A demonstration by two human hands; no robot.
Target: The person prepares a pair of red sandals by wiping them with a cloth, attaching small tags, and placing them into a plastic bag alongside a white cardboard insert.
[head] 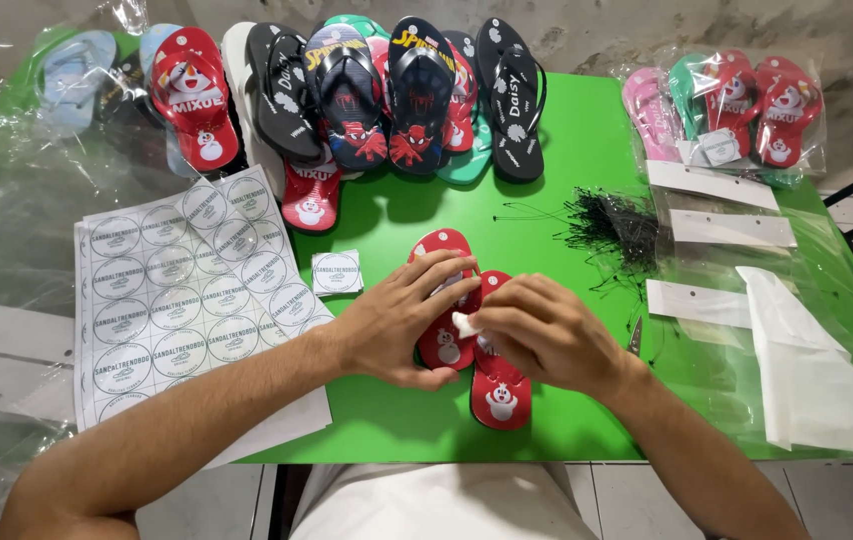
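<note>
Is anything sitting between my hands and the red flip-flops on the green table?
Nothing visible: the left hand and the right hand both rest directly on the pair of red flip-flops.

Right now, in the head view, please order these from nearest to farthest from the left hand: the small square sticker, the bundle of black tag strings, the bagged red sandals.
From the left hand:
1. small square sticker, just to its upper left
2. bundle of black tag strings, to the right past the red sandal pair
3. bagged red sandals, far right corner

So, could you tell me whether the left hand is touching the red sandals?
Touching: in the head view, the left hand lies across the upper red sandal, fingers pressed on its top surface, no gap visible.
</note>
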